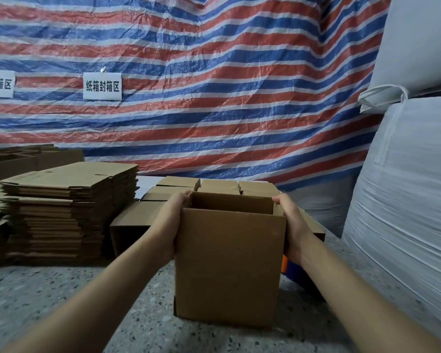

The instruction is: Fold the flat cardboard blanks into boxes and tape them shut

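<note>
A brown cardboard box (229,266) stands upright on the speckled table (49,301), its top open toward the far side. My left hand (168,225) lies against its left wall, with fingers curled over the upper far edge. My right hand (294,225) holds the right wall the same way, fingers hooked over the top corner. A tall stack of flat cardboard blanks (66,212) lies on the table to the left. Something orange and blue (289,270) peeks out behind the box by my right wrist; I cannot tell what it is.
Several folded boxes (214,186) sit behind the held box, one more (127,225) to its left. Further blanks (23,159) lie at the far left. Big white sacks (405,187) crowd the right side. A striped tarp (214,85) with two paper signs hangs behind.
</note>
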Available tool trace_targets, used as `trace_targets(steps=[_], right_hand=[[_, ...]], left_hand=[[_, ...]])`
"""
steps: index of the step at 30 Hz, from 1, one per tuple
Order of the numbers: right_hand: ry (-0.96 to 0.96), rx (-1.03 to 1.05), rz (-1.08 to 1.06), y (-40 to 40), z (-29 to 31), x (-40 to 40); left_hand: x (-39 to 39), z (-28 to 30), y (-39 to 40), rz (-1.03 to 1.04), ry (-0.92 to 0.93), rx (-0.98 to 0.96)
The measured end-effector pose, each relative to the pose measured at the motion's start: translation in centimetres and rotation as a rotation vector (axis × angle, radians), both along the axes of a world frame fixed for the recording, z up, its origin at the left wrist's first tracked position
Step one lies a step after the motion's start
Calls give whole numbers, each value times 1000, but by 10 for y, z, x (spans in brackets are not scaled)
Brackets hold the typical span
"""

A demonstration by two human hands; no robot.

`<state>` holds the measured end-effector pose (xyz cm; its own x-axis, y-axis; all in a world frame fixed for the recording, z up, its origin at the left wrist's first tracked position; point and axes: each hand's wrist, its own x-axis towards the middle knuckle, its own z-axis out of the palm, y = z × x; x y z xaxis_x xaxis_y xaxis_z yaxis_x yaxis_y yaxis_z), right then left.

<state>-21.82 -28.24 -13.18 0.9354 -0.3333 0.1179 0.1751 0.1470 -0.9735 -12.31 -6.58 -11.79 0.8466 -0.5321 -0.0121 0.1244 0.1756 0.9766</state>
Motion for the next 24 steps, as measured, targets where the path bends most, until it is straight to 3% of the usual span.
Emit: trace_targets(steps=[9,24], right_hand=[[-81,107,-32,-10,-18,12],[-167,218,-72,-11,-48,16]], left_hand=[[-2,-10,-4,34,-12,-106],[3,-27,-2,8,-52,-128]])
